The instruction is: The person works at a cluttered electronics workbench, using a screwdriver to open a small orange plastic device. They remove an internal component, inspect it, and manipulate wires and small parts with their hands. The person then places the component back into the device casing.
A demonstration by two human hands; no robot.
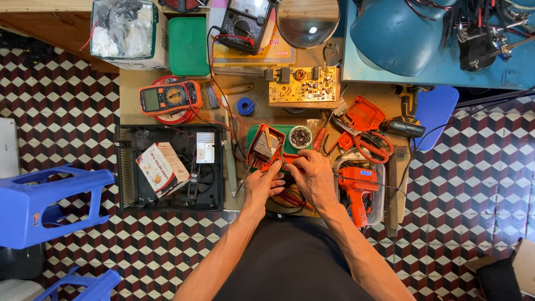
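Seen from above at centre frame: left hand (263, 184) and right hand (313, 177) pinching a small orange device (266, 146) on a cluttered bench (129, 89). Orange multimeter (169, 97) upper left, yellow circuit board (304, 85) above, orange soldering gun (357, 192) right.

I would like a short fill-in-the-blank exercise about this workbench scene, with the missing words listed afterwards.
1. Both hands, left hand and right hand, work at a small ____ box.
2. The multimeter has an ____ case.
3. The stool on the tiled floor is ____.
4. Scissors lie to the ____ of the box.

Missing words: orange; orange; blue; right
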